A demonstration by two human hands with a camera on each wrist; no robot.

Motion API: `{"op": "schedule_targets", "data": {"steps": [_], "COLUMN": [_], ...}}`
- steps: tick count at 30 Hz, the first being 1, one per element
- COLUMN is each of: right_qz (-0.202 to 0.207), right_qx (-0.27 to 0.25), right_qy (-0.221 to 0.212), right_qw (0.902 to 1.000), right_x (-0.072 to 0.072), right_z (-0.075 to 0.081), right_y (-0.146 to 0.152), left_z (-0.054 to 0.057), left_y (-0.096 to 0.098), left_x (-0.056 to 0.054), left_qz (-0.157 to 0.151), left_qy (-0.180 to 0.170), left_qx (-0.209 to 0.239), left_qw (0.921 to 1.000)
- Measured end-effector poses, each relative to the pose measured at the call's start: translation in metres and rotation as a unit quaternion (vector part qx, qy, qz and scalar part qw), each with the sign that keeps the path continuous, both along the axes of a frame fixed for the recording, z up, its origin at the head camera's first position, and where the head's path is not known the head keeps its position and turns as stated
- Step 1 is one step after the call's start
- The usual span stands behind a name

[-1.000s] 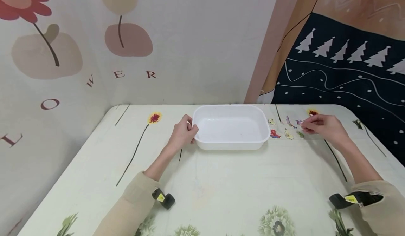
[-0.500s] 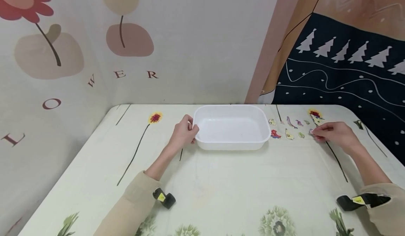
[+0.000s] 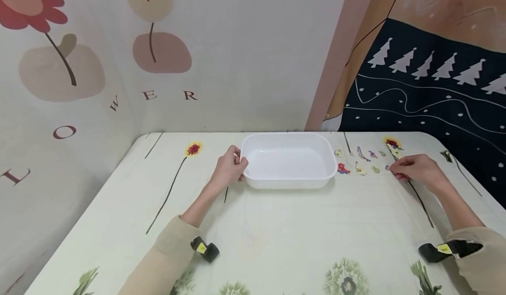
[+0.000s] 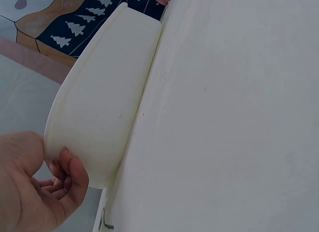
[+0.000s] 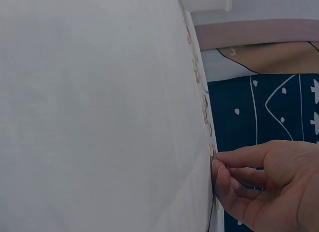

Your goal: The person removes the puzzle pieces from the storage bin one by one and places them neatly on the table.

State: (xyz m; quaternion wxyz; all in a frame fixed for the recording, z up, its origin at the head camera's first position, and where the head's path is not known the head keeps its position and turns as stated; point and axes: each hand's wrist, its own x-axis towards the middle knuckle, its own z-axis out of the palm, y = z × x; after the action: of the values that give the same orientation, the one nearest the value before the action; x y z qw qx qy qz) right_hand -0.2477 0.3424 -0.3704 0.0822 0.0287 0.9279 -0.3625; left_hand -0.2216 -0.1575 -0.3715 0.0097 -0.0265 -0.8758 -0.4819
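Note:
A white plastic tub [image 3: 288, 183] stands at the back middle of the table. My left hand [image 3: 229, 167] grips its left end, thumb at the rim and fingers curled below, as the left wrist view also shows on the tub's wall [image 4: 104, 92]. To the right, my right hand [image 3: 417, 172] is low over the table, thumb and index finger pinching the edge of a small pinkish cutout [image 3: 388, 167]. In the right wrist view the right hand [image 5: 264, 187] has its fingertips together at the cutouts' row; the fingers partly hide the piece.
Several small flat cutouts lie between tub and right hand, among them a red-and-blue one [image 3: 343, 168], a purple one [image 3: 361, 153] and a green one [image 3: 375, 169]. A yellowish piece [image 3: 395, 151] lies behind the right hand. A patterned cloth [image 3: 257, 66] hangs behind the table.
My right hand has moved right and slightly toward me, uncovering a small cutout beside the purple ones and the yellowish piece. My left hand and the tub have stayed put.

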Motion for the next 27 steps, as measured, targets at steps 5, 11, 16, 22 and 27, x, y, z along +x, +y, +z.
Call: {"op": "schedule_targets", "data": {"steps": [5,11,16,22,27], "right_qz": [-0.009,-0.012,-0.01,-0.014,0.001], "right_qx": [0.0,0.01,0.018,0.051,0.087], "right_qy": [0.008,0.023,0.041,0.077,0.121], "right_qw": [0.9999,0.9996,0.999,0.9956,0.9888], "right_x": [0.001,0.003,0.003,0.003,0.005], "right_z": [-0.001,0.0,0.002,0.008,0.015], "right_y": [0.0,-0.001,-0.001,-0.003,-0.012], "left_z": [0.0,0.001,0.003,0.004,0.004], "left_y": [-0.001,-0.001,-0.003,-0.004,-0.004], "left_x": [-0.001,0.0,0.0,-0.002,-0.001], "left_qz": [-0.001,0.004,0.013,0.033,0.044], "left_qy": [-0.006,-0.013,-0.014,-0.024,-0.033], "left_qx": [0.005,0.025,0.028,0.015,0.001], "left_qw": [1.0,0.9996,0.9994,0.999,0.9985]}}
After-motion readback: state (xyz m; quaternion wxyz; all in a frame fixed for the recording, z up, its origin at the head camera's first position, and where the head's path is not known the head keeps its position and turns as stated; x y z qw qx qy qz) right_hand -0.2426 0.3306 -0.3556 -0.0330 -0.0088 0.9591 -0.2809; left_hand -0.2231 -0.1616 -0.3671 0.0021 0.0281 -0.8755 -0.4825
